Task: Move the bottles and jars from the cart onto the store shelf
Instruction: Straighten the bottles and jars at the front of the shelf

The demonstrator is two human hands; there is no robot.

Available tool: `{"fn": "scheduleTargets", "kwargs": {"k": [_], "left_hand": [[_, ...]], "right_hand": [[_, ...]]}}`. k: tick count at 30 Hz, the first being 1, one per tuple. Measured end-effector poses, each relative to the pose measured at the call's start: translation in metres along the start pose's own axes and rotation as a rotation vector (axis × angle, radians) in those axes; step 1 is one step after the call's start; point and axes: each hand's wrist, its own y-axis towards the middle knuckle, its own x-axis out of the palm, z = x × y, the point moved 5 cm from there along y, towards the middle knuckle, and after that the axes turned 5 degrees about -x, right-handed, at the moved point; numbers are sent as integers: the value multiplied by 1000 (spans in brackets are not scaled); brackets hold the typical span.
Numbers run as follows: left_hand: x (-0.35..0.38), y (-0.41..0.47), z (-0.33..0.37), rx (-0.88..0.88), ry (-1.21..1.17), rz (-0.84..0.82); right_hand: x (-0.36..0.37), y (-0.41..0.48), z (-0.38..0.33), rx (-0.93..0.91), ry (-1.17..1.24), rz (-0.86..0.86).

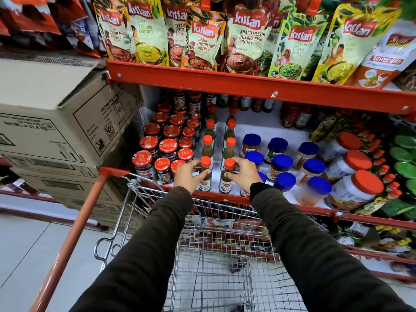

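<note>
Two green chilli sauce bottles with orange caps stand upright at the front edge of the red store shelf (315,209). My left hand (188,174) is wrapped around the left bottle (205,176). My right hand (244,173) grips the right bottle (227,179). Behind them run two rows of the same bottles (208,143). The wire cart (220,266) sits below my arms, and its basket looks bare of bottles.
Red-lidded jars (167,146) crowd the shelf to the left, blue-lidded jars (281,162) to the right, and white jars with orange lids (358,161) farther right. Chutney pouches (202,41) hang on the shelf above. Stacked cardboard boxes (56,122) stand left of the cart's orange handle (74,233).
</note>
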Motion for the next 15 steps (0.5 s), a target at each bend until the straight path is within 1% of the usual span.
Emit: {"fn": "scheduleTargets", "kwargs": {"k": [8, 10, 12, 15], "left_hand": [[5, -5, -4, -16, 14, 57], [8, -13, -8, -24, -1, 81], [12, -23, -12, -51, -51, 145], [21, -43, -16, -84, -128, 299]], "right_hand": [[2, -2, 2, 7, -4, -11], [0, -8, 3, -2, 27, 1], [-9, -17, 7, -20, 99, 64], [-33, -38, 19, -53, 209, 279]]}}
